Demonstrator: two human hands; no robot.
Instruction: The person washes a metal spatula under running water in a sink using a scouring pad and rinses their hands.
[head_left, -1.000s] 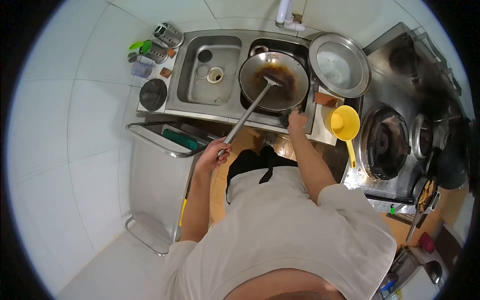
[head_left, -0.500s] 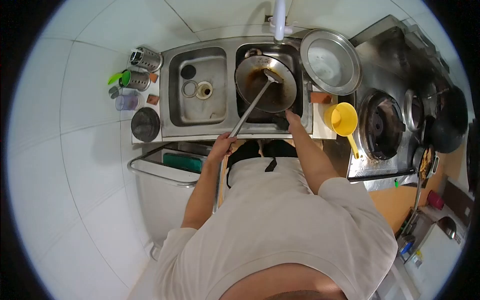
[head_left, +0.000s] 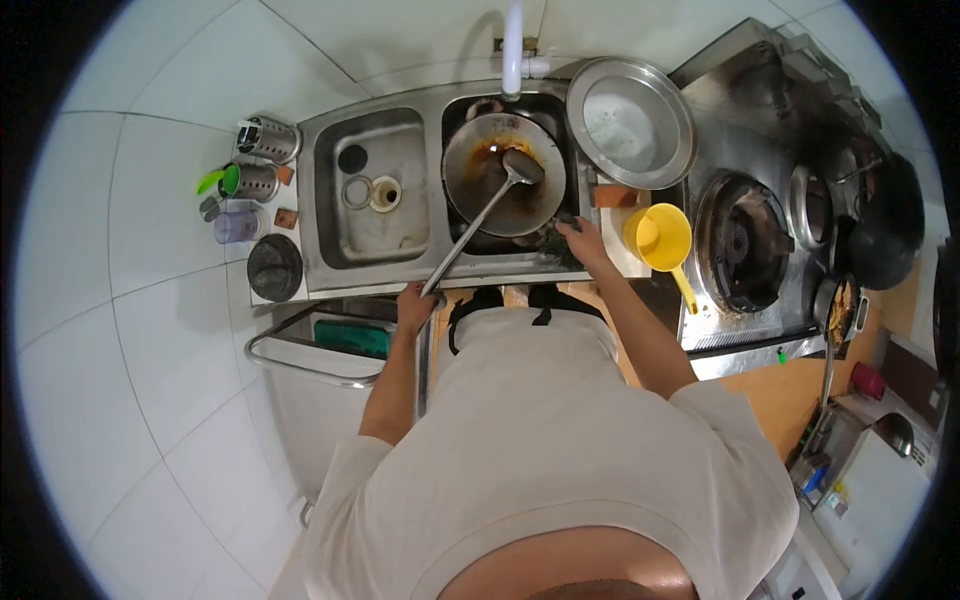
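The person wears a plain off-white short-sleeved shirt (head_left: 560, 430) with a wide round neckline.

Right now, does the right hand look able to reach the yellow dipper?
Probably yes: the yellow dipper is close by, to the right of the right hand, and nothing visible blocks the way. The hand seems to hold a dark scrubber, likely to be put down first.

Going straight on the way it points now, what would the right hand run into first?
Probably the near right rim of the wok, just ahead of the right hand's fingertips; from this single overhead view, I can't tell whether it would touch or pass above.
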